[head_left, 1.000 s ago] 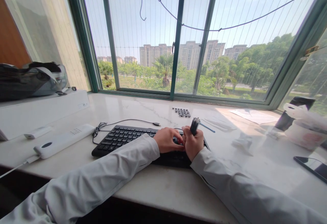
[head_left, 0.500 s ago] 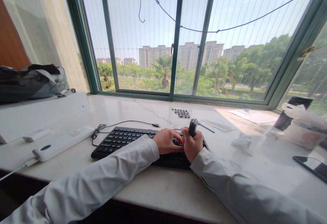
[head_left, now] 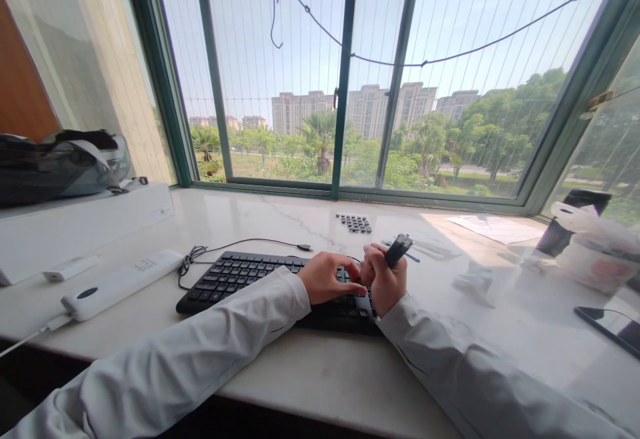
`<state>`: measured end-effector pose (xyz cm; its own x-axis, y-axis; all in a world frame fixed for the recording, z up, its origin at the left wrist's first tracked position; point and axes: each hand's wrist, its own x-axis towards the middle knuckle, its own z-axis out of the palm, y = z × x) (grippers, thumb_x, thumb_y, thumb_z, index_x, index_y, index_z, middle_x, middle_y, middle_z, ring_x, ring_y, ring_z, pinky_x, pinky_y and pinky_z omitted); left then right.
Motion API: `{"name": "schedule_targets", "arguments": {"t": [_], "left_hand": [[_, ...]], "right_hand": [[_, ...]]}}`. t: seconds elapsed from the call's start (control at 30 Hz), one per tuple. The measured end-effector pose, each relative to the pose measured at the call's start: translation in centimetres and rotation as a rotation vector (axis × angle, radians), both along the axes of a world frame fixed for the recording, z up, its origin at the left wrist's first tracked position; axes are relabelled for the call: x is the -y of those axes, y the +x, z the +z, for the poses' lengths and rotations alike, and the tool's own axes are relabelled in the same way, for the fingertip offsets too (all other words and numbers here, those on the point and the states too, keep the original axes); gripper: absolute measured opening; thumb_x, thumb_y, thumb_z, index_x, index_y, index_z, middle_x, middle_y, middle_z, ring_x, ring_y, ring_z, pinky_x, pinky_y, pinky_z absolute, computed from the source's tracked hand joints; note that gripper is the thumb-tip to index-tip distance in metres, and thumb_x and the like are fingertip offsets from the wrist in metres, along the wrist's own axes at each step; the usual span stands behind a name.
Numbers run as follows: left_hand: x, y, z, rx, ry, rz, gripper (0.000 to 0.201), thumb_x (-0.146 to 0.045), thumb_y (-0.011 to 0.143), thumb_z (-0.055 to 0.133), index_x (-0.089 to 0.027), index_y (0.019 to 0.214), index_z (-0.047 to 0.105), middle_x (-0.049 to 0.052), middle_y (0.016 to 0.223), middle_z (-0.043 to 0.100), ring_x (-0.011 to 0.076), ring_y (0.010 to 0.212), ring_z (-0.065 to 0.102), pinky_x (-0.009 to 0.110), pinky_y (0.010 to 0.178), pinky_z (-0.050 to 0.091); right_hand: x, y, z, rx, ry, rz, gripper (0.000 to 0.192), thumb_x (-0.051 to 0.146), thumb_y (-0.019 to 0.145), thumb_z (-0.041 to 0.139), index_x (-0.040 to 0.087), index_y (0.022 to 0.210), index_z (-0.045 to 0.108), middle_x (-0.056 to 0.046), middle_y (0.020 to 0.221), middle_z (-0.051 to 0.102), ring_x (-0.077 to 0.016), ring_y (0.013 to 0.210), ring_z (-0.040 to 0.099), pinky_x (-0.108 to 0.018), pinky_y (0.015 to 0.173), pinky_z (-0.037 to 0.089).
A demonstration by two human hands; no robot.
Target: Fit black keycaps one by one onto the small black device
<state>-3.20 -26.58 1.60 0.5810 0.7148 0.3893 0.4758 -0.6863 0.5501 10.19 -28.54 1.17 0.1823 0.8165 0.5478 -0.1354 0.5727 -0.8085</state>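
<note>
Black and stubby, a tool [head_left: 399,251] juts out of the top of the right hand [head_left: 386,279], leaning to the right, and that fist is wrapped firmly round it! Just beside it, the left hand [head_left: 327,279] arches low, thumb and forefinger curving in towards the fist; whether they pinch anything, I cannot tell. Below both lies the black keyboard [head_left: 235,272], flat on the pale countertop [head_left: 280,365], its right part largely covered by the hands. A grey piece [head_left: 365,303] peeks out between them over the keys, too small to make out.

Moving outward: a slim blue rod [head_left: 414,257] lies behind the tool, and past it, loose keycaps [head_left: 354,223] sit in neat rows. Over to the left, a bundled cable [head_left: 187,269] runs along the keyboard's back edge to its plug [head_left: 304,247], with a long white device [head_left: 123,285] near it. Across on the right, crumpled clear plastic [head_left: 474,283], then a dark phone [head_left: 613,327] near the edge of view. Beyond everything, a green window frame [head_left: 265,184]!
</note>
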Motion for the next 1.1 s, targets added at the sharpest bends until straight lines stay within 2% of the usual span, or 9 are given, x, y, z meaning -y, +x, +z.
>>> {"name": "schedule_targets", "arguments": {"t": [0.13,0.2,0.27,0.33,0.5,0.57,0.67,0.83,1.1], "left_hand": [[0.0,0.0,0.0,0.082,0.05,0.037,0.033,-0.048,0.072,0.073,-0.019,0.088,0.074,0.0,0.081,0.073,0.0103,0.058,0.057,0.021,0.057,0.043],[-0.2,-0.2,0.1,0.101,0.097,0.086,0.031,-0.046,0.073,0.073,-0.019,0.088,0.074,0.001,0.084,0.073,0.0106,0.057,0.059,0.021,0.058,0.044],[-0.4,-0.4,0.4,0.12,0.153,0.159,0.028,-0.043,0.075,0.072,-0.019,0.089,0.074,0.001,0.086,0.074,0.01,0.055,0.059,0.022,0.06,0.046],[-0.5,-0.6,0.8,0.146,0.214,0.24,0.025,-0.039,0.077,0.071,-0.018,0.091,0.073,0.002,0.091,0.074,0.0094,0.054,0.058,0.022,0.062,0.047],[-0.3,-0.9,1.9,0.189,0.317,0.336,0.024,-0.032,0.081,0.067,-0.022,0.102,0.072,0.002,0.098,0.072,0.0097,0.061,0.058,0.021,0.064,0.048],[-0.2,-0.9,1.9,0.188,0.332,0.336,0.025,-0.031,0.081,0.066,-0.022,0.105,0.071,0.002,0.099,0.071,0.0089,0.058,0.055,0.022,0.062,0.047],[-0.2,-0.9,1.7,0.189,0.346,0.32,0.023,-0.028,0.081,0.067,-0.022,0.102,0.072,0.002,0.099,0.071,0.0097,0.062,0.057,0.021,0.062,0.047],[-0.4,-1.0,1.3,0.182,0.366,0.311,0.021,-0.022,0.079,0.068,-0.022,0.099,0.072,0.0,0.098,0.07,0.0111,0.071,0.059,0.02,0.066,0.047],[-0.5,-1.0,1.2,0.192,0.356,0.334,0.02,-0.028,0.078,0.069,-0.023,0.097,0.072,-0.001,0.095,0.07,0.008,0.057,0.052,0.021,0.062,0.044]], "right_hand": [[-0.2,0.5,2.2,-0.387,-0.111,0.128,0.043,0.031,0.072,0.06,0.024,0.05,0.024,0.012,0.038,0.018,-0.0046,0.031,0.013,-0.021,0.029,0.013],[-0.6,1.0,3.0,-0.453,-0.117,0.122,0.044,0.03,0.07,0.061,0.023,0.049,0.024,0.012,0.038,0.017,-0.0043,0.032,0.012,-0.021,0.03,0.012],[-1.4,1.8,3.3,-0.415,-0.074,0.076,0.044,0.032,0.07,0.062,0.023,0.051,0.024,0.012,0.038,0.018,-0.0044,0.033,0.011,-0.021,0.031,0.011],[-2.2,2.7,3.3,-0.248,-0.039,-0.002,0.042,0.037,0.073,0.062,0.024,0.053,0.028,0.012,0.039,0.02,-0.0051,0.033,0.014,-0.022,0.032,0.013],[-3.3,4.3,2.4,0.498,0.144,-0.412,0.044,0.047,0.082,0.055,0.021,0.051,0.039,0.005,0.043,0.039,-0.0092,0.044,0.037,-0.024,0.047,0.031],[-3.1,4.4,2.0,0.726,0.21,-0.455,0.037,0.044,0.084,0.053,0.019,0.057,0.05,0.002,0.049,0.051,-0.0114,0.049,0.045,-0.025,0.054,0.035],[-2.8,4.2,1.4,0.964,0.233,-0.405,0.018,0.036,0.083,0.053,0.022,0.081,0.064,0.0,0.06,0.064,-0.0149,0.055,0.057,-0.024,0.059,0.038],[-2.6,4.1,0.8,1.144,0.183,-0.408,0.023,0.028,0.077,0.055,0.027,0.097,0.067,0.002,0.057,0.065,-0.0189,0.059,0.064,-0.025,0.06,0.038],[-3.2,4.1,0.5,1.079,0.128,-0.528,0.019,0.037,0.082,0.053,0.027,0.091,0.067,-0.001,0.067,0.07,-0.0205,0.065,0.066,-0.025,0.058,0.036]]}}
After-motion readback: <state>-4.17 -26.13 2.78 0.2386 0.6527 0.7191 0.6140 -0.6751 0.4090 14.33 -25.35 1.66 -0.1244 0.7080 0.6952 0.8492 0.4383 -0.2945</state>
